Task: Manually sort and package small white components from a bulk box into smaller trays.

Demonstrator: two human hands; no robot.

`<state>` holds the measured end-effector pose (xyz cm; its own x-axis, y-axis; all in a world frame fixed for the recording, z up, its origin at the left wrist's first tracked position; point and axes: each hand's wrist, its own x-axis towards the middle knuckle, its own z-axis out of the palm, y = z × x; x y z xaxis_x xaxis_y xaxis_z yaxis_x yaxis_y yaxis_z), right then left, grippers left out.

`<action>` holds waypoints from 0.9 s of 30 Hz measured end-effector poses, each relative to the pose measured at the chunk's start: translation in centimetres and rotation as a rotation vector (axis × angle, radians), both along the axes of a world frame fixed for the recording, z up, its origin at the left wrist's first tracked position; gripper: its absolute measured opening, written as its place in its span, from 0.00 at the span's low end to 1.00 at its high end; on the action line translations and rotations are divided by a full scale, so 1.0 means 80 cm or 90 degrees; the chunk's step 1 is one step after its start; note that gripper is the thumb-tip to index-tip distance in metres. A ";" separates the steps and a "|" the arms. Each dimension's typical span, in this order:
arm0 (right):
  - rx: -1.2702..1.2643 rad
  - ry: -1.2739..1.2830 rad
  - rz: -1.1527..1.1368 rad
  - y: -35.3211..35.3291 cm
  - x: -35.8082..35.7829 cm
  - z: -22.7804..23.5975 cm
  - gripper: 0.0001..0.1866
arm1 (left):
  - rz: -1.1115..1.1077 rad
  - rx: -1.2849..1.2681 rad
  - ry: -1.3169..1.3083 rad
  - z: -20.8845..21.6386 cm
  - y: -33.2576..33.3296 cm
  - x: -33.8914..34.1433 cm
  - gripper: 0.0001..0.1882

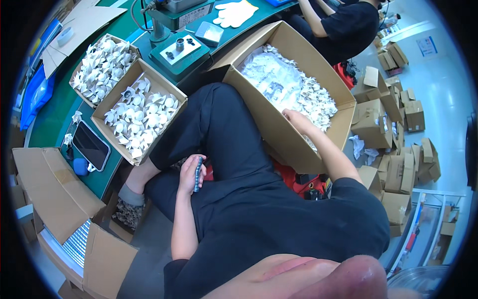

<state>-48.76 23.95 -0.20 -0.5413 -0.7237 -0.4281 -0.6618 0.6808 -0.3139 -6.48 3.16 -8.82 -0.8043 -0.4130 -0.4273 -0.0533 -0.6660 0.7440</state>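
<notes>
I see L hand [190,173] closed round a metal stack [197,175], prob. to keep it together; R hand [298,121] is in big box [261,109] near its L edge, by white parts [321,103]; can't tell its grip.

Hands [188,174]: bright, cool light, fairly clear, soft shading.
Plastic bag [269,74]: beyond the hands, whitish sheen washing out detail.
Trousers [226,134]: between the hands, dark, folds faint.
Floor [440,114]: far right of the hands, bluish, glare-spotted.
Rim: black surround, straight edges bowed, distant detail soft.
</notes>
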 end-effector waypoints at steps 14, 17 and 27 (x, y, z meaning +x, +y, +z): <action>0.031 -0.049 0.235 -0.026 -0.011 -0.003 0.15 | 0.049 -0.038 -0.070 -0.010 0.008 0.015 0.19; 0.008 -0.046 0.209 -0.018 -0.015 -0.012 0.14 | 0.030 -0.043 -0.077 -0.006 0.005 0.010 0.19; -0.319 -0.205 -0.116 -0.018 -0.060 -0.013 0.06 | 0.041 -0.028 -0.076 -0.021 0.000 0.009 0.19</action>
